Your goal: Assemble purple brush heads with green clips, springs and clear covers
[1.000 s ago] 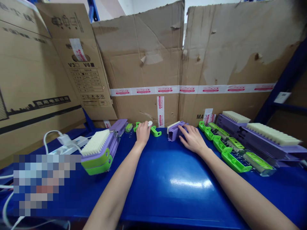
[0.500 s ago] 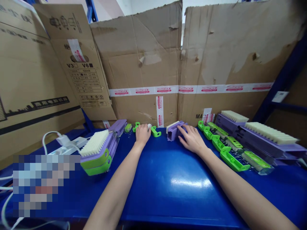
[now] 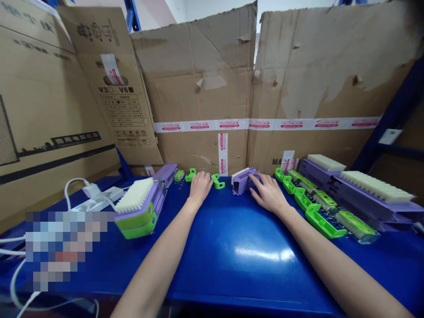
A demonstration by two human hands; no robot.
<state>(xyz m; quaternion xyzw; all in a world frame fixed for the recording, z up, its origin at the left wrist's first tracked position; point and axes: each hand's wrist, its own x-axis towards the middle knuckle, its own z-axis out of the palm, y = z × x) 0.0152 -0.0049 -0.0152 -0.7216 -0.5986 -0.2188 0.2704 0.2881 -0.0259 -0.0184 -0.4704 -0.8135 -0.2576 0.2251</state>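
Note:
At the back of the blue table, my left hand (image 3: 200, 188) reaches down with its fingers bent and close together. What its fingertips hold, if anything, is hidden. One bright green plastic bracket (image 3: 191, 175) lies just left of it, another green bracket (image 3: 218, 182) just right, by the fingertips. My right hand (image 3: 270, 193) has its fingers apart, the index fingertip touching the right side of a purple slotted plastic housing (image 3: 241, 183). Cream bristles show along this housing's upper left side. The housing stands on the table, open end towards me.
Purple brush heads (image 3: 376, 185) stand at right beside a row of green brackets (image 3: 326, 222) and clear-cased green parts (image 3: 356, 225). A purple-green brush assembly (image 3: 136, 216) sits at left, near a white power strip (image 3: 99, 199) with cables. Cardboard (image 3: 205, 97) walls the back.
My left hand has shifted slightly right, close to the right-hand green bracket; a small white bit seen at its fingers no longer shows. The right hand stays at the purple housing.

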